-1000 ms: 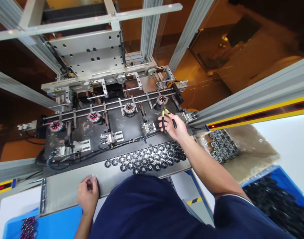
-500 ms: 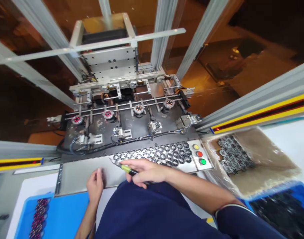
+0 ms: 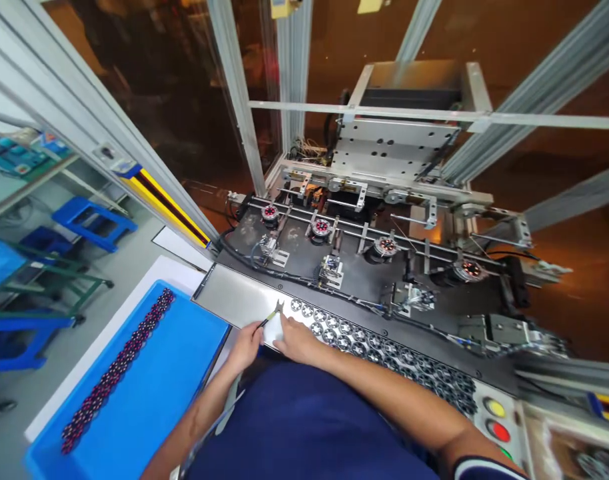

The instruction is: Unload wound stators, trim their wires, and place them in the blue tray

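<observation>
A pair of cutting pliers (image 3: pixel 270 316) with yellow-green and black handles points up and away over the bare part of the metal ledge (image 3: pixel 234 293). My left hand (image 3: pixel 246 347) is closed around the handle end. Just right of the pliers, my right hand (image 3: pixel 299 339) has its index finger stretched out close to the jaws and its thumb apart. Whether that fingertip touches the pliers, I cannot tell. Rows of small round black-and-silver parts (image 3: pixel 344 327) lie on the ledge beside and beyond my right hand, and my forearm hides some of them.
Behind the ledge stands a machine holding several round coil parts (image 3: pixel 321 229). On the left, a blue tray (image 3: pixel 184 353) holds a long line of red-and-black parts (image 3: pixel 122 363). Yellow and red buttons (image 3: pixel 498 431) sit at the right end. A yellow sensor bar (image 3: pixel 164 203) flanks the frame.
My view has swung left, bringing the blue tray further in. The pliers, earlier in my right hand, are now held by my left hand, and my hands have come together.
</observation>
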A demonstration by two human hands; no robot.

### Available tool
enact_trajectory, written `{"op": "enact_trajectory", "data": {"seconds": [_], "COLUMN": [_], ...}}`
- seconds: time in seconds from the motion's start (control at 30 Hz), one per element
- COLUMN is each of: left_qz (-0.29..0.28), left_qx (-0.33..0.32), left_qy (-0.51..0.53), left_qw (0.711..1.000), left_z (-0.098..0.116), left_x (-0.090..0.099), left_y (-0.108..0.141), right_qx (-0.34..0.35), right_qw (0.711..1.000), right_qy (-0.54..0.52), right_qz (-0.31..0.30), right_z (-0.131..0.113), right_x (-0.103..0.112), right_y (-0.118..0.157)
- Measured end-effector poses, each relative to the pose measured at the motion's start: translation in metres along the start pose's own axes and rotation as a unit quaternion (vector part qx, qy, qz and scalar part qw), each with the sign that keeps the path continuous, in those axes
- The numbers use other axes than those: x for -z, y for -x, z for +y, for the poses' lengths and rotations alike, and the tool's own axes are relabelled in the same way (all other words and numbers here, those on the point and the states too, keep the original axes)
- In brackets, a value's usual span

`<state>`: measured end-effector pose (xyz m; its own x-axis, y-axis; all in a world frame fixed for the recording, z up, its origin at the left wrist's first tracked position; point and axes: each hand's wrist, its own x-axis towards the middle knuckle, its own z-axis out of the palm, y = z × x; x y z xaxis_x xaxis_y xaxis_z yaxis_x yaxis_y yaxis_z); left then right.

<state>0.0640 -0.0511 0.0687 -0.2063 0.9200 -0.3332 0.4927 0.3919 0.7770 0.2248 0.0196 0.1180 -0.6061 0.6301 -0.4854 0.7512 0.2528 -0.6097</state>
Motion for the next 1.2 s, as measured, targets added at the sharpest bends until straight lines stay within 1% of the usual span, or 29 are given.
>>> {"op": "enact_trajectory", "data": {"seconds": [0.07, 0.13, 0.2, 0.27, 0.33, 0.37, 0.43, 0.47, 0.5, 0.57, 0.6, 0.63, 0.7, 0.8, 0.9, 1.07, 1.2], "left_qz": [0.019, 0.038, 0.057, 0.078, 0.103, 0.114, 0.118, 0.11, 0.097, 0.059, 0.043, 0.027, 0.0, -0.031, -0.056, -0.1, -0.133], "left_qx": [-0.024, -0.047, -0.067, -0.092, -0.125, -0.143, -0.187, -0.212, -0.237, -0.277, -0.289, -0.296, -0.303, -0.303, -0.295, -0.284, -0.271], "left_qy": [-0.055, -0.118, -0.18, -0.234, -0.278, -0.296, -0.327, -0.341, -0.355, -0.381, -0.392, -0.403, -0.421, -0.439, -0.448, -0.459, -0.468], "left_qw": [0.998, 0.991, 0.98, 0.965, 0.947, 0.938, 0.919, 0.909, 0.899, 0.88, 0.872, 0.866, 0.855, 0.845, 0.842, 0.836, 0.831], "left_z": [0.001, 0.003, 0.01, 0.025, 0.051, 0.067, 0.104, 0.122, 0.139, 0.163, 0.169, 0.172, 0.169, 0.155, 0.145, 0.145, 0.147], "left_x": [0.004, 0.013, 0.032, 0.064, 0.101, 0.118, 0.144, 0.151, 0.154, 0.15, 0.145, 0.139, 0.126, 0.116, 0.116, 0.122, 0.122], "left_y": [0.002, 0.004, 0.0, -0.015, -0.047, -0.068, -0.118, -0.145, -0.17, -0.216, -0.235, -0.251, -0.274, -0.295, -0.308, -0.33, -0.347], "right_qx": [0.035, 0.076, 0.109, 0.139, 0.185, 0.185, 0.182, 0.181, 0.182, 0.183, 0.183, 0.182, 0.179, 0.174, 0.173, 0.17, 0.162], "right_qw": [0.999, 0.995, 0.991, 0.981, 0.944, 0.935, 0.928, 0.928, 0.927, 0.925, 0.924, 0.923, 0.923, 0.925, 0.929, 0.939, 0.946], "right_qy": [0.04, 0.065, 0.079, 0.112, 0.207, 0.226, 0.247, 0.253, 0.26, 0.271, 0.275, 0.278, 0.283, 0.283, 0.276, 0.252, 0.223], "right_qz": [-0.005, 0.0, 0.022, 0.078, 0.179, 0.199, 0.21, 0.206, 0.202, 0.195, 0.193, 0.192, 0.189, 0.183, 0.173, 0.164, 0.173], "right_z": [0.001, 0.007, 0.02, 0.037, 0.056, 0.064, 0.077, 0.081, 0.085, 0.091, 0.094, 0.097, 0.104, 0.115, 0.121, 0.125, 0.126], "right_x": [0.012, 0.035, 0.071, 0.115, 0.162, 0.183, 0.217, 0.229, 0.237, 0.243, 0.242, 0.24, 0.234, 0.228, 0.226, 0.224, 0.22], "right_y": [0.009, 0.019, 0.027, 0.028, 0.017, 0.006, -0.021, -0.036, -0.051, -0.077, -0.087, -0.095, -0.106, -0.113, -0.118, -0.124, -0.126]}}
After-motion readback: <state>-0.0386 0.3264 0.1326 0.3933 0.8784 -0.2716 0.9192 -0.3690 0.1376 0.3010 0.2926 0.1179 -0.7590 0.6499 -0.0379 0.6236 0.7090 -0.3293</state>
